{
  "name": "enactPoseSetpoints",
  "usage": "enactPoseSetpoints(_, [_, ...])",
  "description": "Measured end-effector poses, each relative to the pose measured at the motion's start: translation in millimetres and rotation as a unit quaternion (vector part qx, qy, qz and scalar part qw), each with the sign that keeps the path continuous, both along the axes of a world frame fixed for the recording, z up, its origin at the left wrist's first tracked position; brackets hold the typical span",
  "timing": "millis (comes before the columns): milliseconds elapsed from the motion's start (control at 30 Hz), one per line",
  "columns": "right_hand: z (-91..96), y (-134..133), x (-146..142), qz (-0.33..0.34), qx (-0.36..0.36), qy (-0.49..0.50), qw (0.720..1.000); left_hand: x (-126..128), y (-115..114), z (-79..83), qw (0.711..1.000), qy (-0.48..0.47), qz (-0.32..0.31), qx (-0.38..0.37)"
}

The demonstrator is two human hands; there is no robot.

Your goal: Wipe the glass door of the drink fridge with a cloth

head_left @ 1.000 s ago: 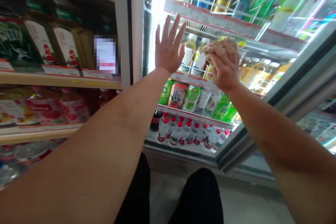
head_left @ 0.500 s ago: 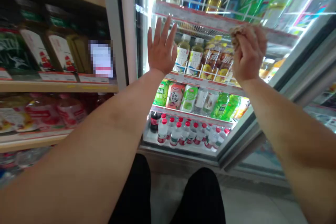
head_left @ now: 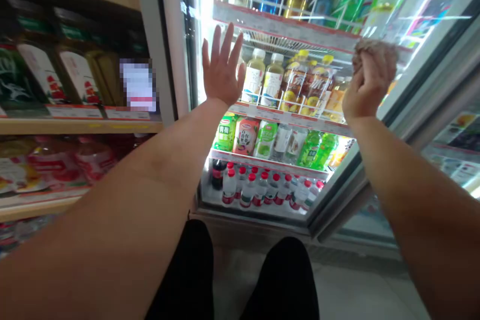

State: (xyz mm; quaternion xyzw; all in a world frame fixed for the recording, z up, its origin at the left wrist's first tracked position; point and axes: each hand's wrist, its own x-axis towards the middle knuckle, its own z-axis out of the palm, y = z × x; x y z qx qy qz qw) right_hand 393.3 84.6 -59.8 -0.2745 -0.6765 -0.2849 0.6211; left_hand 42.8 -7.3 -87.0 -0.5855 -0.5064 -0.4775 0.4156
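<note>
My left hand [head_left: 221,72] is raised with its fingers spread and holds nothing. It hovers in front of the left side of an open drinks cooler, just beside a pale yellow bottle [head_left: 253,75] on the middle shelf. My right hand [head_left: 365,92] is closed round a crumpled brownish cloth [head_left: 375,50]. It is held up at the right end of the upper shelf rail [head_left: 285,27], close to the cooler's glass door [head_left: 431,95]. Whether the cloth touches the rail or the door I cannot tell.
The cooler holds rows of bottles: tea bottles [head_left: 300,85] on the middle shelf, green bottles [head_left: 315,150] below, and red-capped water bottles [head_left: 262,190] at the bottom. Wooden store shelves [head_left: 75,117] with packaged goods stand to the left. My knees [head_left: 285,280] are low in front.
My right hand has carried the cloth from in front of the middle-shelf bottles rightward and slightly up to the door side. My left hand has stayed raised and open, drifting slightly left.
</note>
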Motion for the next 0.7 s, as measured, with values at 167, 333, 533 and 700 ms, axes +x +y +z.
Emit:
enactPoseSetpoints(167, [-11.9, 4, 2, 0.0, -0.011, 0.071, 0.997, -2, 3, -0.5, 1.0, 0.003, -0.009, 0.005])
enactPoseSetpoints(333, [-14.6, 2, 3, 0.004, -0.039, 0.072, 0.997, -6, 8, -1.3, 0.999, 0.007, -0.041, 0.012])
enactPoseSetpoints(533, [-31.9, -3, 8, -0.019, -0.054, 0.091, 0.994, -7, 10, -0.7, 0.999, 0.011, -0.03, 0.014])
enactPoseSetpoints(700, [-33.5, -1, 28, -0.061, -0.049, 0.034, 0.996, -6, 10, -0.5, 0.999, 0.001, -0.034, 0.012])
